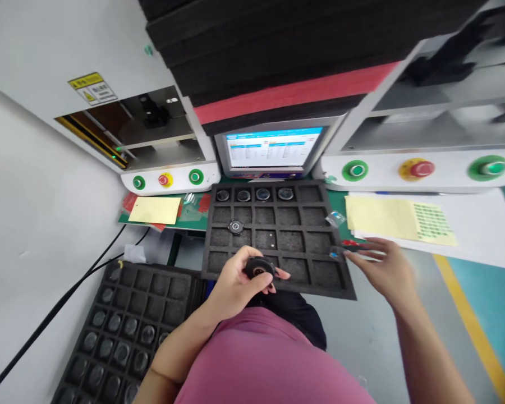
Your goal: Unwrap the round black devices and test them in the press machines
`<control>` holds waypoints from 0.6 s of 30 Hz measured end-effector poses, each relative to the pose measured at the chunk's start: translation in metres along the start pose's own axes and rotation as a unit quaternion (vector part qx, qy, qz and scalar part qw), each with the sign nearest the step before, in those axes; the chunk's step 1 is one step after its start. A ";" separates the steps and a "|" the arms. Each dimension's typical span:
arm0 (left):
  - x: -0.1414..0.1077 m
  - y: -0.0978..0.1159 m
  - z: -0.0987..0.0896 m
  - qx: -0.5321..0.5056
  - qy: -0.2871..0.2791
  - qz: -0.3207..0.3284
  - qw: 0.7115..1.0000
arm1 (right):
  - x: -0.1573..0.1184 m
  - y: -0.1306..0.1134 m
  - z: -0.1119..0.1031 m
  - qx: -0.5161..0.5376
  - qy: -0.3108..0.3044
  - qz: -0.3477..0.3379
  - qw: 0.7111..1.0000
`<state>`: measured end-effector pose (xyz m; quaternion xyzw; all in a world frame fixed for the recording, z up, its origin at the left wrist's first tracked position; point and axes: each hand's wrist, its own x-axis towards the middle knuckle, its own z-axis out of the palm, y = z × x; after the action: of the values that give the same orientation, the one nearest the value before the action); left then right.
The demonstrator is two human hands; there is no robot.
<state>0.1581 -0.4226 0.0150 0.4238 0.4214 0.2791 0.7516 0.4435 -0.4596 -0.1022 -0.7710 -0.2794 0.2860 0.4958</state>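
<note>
My left hand (240, 283) is closed around a round black device (260, 270), its dark face turned up, over the front edge of a black foam tray (292, 286). Off the tray's right side, my right hand (382, 266) pinches a thin dark tool (356, 247); its tip is near small clear plastic pieces (335, 253) with blue spots. Several round dark pieces (263, 194) sit in the tray's back row. Another round piece (236, 226) with a pale centre rests on the dividers at the left.
A monitor (273, 148) stands behind the tray, between machines with green and red buttons (422, 168). Yellow sheets (381, 217) lie at the right. A second foam tray (151, 292) with round pieces is lower left, near black cables (88, 274).
</note>
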 end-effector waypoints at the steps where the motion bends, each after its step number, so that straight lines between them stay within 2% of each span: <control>1: -0.002 0.001 0.000 -0.004 -0.005 0.006 1.000 | -0.008 -0.009 0.001 -0.002 0.025 -0.017 1.000; 3: -0.004 0.001 0.000 -0.007 -0.016 0.023 1.000 | -0.030 -0.033 0.006 0.007 0.052 -0.048 0.997; 5: -0.008 -0.001 -0.002 -0.035 -0.042 0.046 0.997 | -0.055 -0.061 0.015 0.041 0.045 -0.080 0.995; 7: -0.013 -0.003 -0.005 -0.076 -0.076 0.059 0.992 | -0.078 -0.088 0.025 0.109 0.007 -0.112 0.988; 9: -0.018 -0.004 -0.007 -0.081 -0.093 0.072 0.990 | -0.094 -0.107 0.034 0.172 -0.066 -0.124 0.975; 13: -0.025 -0.001 -0.013 -0.035 -0.088 0.119 0.988 | -0.109 -0.125 0.043 0.258 -0.225 -0.093 0.935; 15: -0.026 0.000 -0.016 -0.036 -0.072 0.135 0.988 | -0.113 -0.128 0.045 0.272 -0.258 -0.072 0.924; 18: -0.028 0.001 -0.020 -0.050 -0.061 0.170 0.982 | -0.119 -0.131 0.047 0.274 -0.273 -0.063 0.920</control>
<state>0.1271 -0.4353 0.0214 0.4670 0.2822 0.3972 0.7379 0.3094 -0.4704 0.0225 -0.4775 -0.3622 0.5194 0.6092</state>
